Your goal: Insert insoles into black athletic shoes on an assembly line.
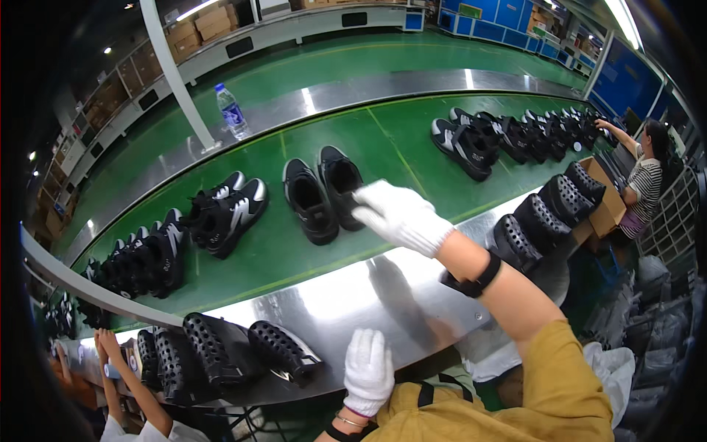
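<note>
My right hand [401,215], in a white knit glove, reaches over the green belt with its fingers stretched out. Its fingertips are at the heel side of a black shoe [340,180]; whether they touch it I cannot tell. Close beside that shoe, on its left, stands a matching black shoe [305,199], toe pointing away from me. My left hand [368,372], also gloved in white, is near my body by the front metal ledge [412,295]. Its fingers are extended and nothing shows in them.
More black shoes [228,214] line the belt [390,147] to the left, others [464,144] to the right. Shoes lie sideways, soles showing, on the ledge [213,350]. A water bottle [231,112] stands on the far rail. Co-workers are at right [648,173] and lower left [132,390].
</note>
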